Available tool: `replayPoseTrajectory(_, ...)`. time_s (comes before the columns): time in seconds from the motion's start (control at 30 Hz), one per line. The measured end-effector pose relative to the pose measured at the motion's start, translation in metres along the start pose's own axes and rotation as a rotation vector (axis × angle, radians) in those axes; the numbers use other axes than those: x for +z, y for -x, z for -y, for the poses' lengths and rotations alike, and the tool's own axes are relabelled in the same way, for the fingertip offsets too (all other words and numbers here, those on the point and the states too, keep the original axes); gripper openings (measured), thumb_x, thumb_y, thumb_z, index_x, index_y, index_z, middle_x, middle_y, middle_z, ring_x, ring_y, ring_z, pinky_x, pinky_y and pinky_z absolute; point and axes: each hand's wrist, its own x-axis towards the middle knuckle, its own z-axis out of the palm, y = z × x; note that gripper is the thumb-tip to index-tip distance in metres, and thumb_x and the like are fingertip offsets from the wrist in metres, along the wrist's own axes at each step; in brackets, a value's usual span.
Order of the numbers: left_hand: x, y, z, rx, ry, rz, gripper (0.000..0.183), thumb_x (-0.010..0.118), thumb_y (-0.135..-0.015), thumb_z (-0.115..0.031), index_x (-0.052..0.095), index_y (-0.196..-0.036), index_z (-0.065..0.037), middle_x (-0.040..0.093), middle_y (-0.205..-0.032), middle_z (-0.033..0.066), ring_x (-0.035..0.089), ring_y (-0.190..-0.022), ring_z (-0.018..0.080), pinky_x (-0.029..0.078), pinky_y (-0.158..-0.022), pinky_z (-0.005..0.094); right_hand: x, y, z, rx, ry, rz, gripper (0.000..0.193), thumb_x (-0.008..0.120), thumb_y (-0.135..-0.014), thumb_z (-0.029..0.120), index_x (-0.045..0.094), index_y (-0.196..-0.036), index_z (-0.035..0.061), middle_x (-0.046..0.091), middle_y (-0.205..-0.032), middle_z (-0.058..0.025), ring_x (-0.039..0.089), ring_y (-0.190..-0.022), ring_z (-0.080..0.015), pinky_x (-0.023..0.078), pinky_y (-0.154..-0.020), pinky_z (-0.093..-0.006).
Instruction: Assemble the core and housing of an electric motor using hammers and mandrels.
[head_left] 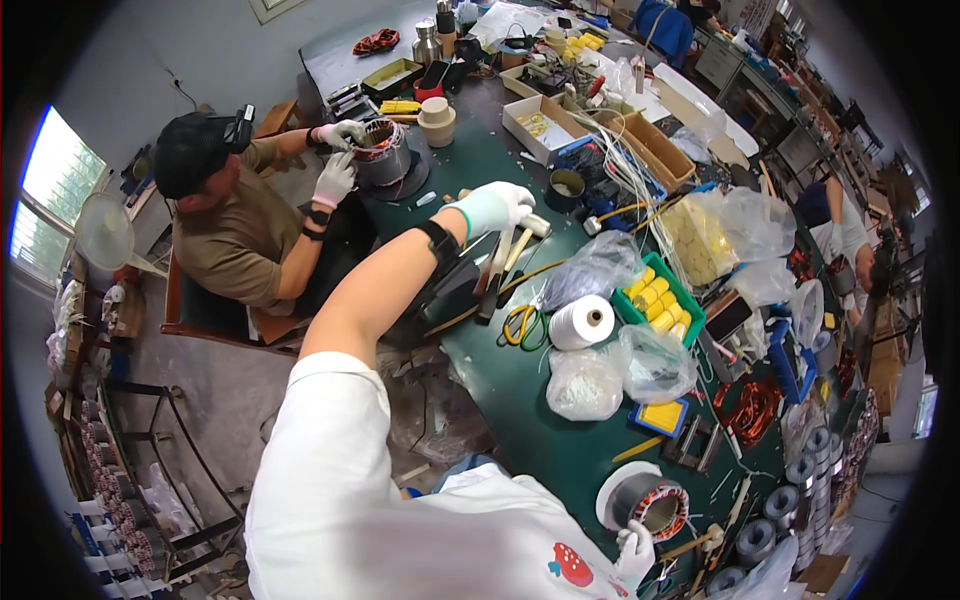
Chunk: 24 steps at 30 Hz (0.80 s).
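My left hand [498, 206], in a white glove, is stretched far across the green table. Its fingers are curled at the handle end of a dark-headed hammer [487, 303]; the fingertips are partly hidden. Right beside it lies a pale-headed mallet [537, 226] with a wooden handle. My right hand [634, 552], also gloved, is closed at the near rim of a motor stator [655, 507] with orange-red windings. The stator lies tilted, a white disc [612, 490] at its back. Scissors [520, 326] with yellow and green handles lie between my hands, near a white thread cone [582, 323].
A seated co-worker [225, 210] in gloves handles another stator [385, 160] at the far left. A green crate [690, 335] of yellow rolls, plastic bags [585, 385], copper wire coils [750, 410] and cardboard boxes [545, 128] crowd the right side. A black cup [565, 188] stands beyond the mallet.
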Motion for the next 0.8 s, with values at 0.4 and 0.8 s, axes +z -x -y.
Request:
replayPoseTrajectory(0.4,-0.017,-0.176,0.188,-0.518,-0.104,-0.312,0.047,0.059,-0.090,-0.031,0.067,-0.131,-0.010,0.068,-0.131,0.0212,0.064,-0.124,0.0378,0.051,-0.106,0.0471,-0.008,-0.025,0.020,0.149,0.058,0.028,0.026,0.055,-0.107,0.009,0.066,-0.129,0.0016,0.071,-0.100,-0.0058,0.065,-0.087,-0.0106,0.053,-0.079,-0.0244)
replayPoseTrajectory(0.8,-0.036,-0.261,0.391,-0.805,-0.322,-0.542,0.056,0.066,-0.087,-0.047,0.070,-0.127,-0.008,0.071,-0.126,0.0228,0.067,-0.116,0.0433,0.053,-0.102,0.0455,0.004,-0.117,0.042,0.484,0.139,0.159,0.027,0.056,-0.106,0.007,0.068,-0.130,0.0083,0.072,-0.091,-0.0018,0.062,-0.077,-0.0083,0.051,-0.072,-0.0235)
